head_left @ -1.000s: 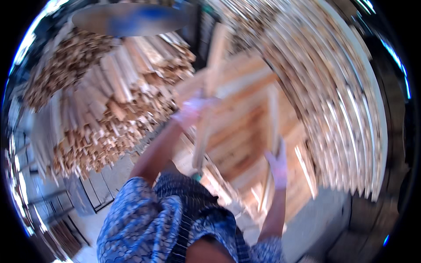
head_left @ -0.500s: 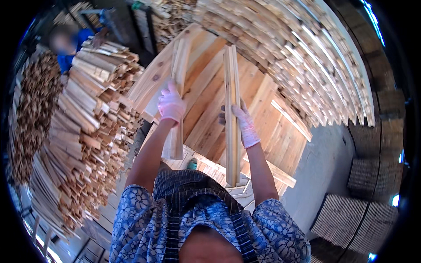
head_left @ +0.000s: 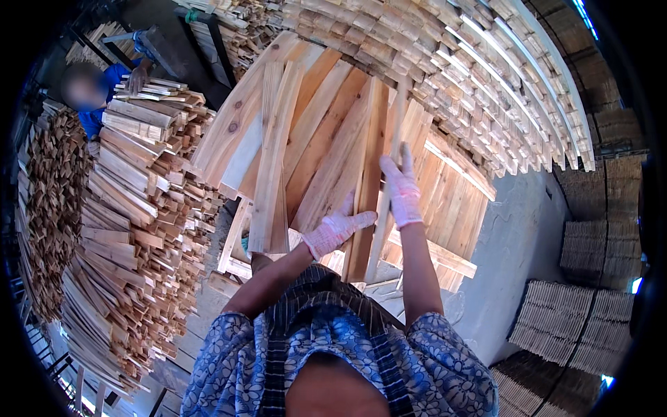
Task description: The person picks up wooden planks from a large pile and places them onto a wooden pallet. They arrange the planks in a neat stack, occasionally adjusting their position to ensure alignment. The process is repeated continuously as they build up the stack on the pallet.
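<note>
Both my hands wear pale, pink-tinged gloves. My left hand (head_left: pixel 340 228) is at the lower part of a reddish-brown wooden board (head_left: pixel 368 153), its fingers across the board and its thumb along the near side. Just right of that board, my right hand (head_left: pixel 401 186) grips a thin, pale wooden slat (head_left: pixel 397 128), edge-up and smeared by motion at its far end. Left of my hands, two narrow boards (head_left: pixel 272 160) lie overlapping, lengthwise away from me. Beneath everything spreads a layer of wider planks (head_left: pixel 233 132), laid side by side on a stack.
A tall pile of loose slats (head_left: pixel 132 229) rises at left, with a co-worker's blue sleeve (head_left: pixel 90 124) behind it. Stacked lumber (head_left: pixel 431 76) fills the far right. Bundled thin sheets (head_left: pixel 556 320) stand along the right side, beyond a grey floor (head_left: pixel 511 243).
My left hand has left the left-hand boards and moved right and nearer, onto the reddish-brown board. My right hand has shifted slightly right, and a thin slat now shows apart from the board.
</note>
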`<move>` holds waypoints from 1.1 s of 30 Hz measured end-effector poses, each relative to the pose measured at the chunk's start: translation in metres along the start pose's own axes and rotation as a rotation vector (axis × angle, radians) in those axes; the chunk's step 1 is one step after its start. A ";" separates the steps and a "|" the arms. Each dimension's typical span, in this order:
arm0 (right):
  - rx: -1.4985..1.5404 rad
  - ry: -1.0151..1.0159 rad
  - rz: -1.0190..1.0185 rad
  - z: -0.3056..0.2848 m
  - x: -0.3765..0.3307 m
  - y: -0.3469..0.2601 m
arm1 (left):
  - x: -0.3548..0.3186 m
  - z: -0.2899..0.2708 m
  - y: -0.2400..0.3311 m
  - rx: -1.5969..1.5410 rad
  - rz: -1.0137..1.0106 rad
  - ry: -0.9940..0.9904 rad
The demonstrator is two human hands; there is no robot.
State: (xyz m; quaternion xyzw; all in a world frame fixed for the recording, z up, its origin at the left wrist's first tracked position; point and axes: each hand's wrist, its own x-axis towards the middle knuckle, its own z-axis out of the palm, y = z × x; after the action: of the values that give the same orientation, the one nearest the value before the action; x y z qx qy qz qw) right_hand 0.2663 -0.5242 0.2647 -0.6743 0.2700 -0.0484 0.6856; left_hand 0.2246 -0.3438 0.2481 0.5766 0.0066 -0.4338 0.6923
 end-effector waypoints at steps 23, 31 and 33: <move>-1.296 0.155 0.014 -0.001 0.010 -0.002 | -0.206 -0.149 -0.050 -0.614 0.535 0.477; -1.348 -0.307 -0.456 0.177 -0.014 0.004 | -0.278 -0.260 -0.145 -1.217 0.647 0.761; -1.256 -0.329 -0.457 0.218 -0.023 0.028 | -0.299 -0.288 -0.143 -1.116 0.566 0.945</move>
State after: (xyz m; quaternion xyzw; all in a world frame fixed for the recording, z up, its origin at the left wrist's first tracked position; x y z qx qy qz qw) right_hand 0.3329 -0.3161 0.2335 -0.9824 -0.0097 0.0769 0.1697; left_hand 0.0930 0.0711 0.1905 0.2467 0.3703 0.1178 0.8878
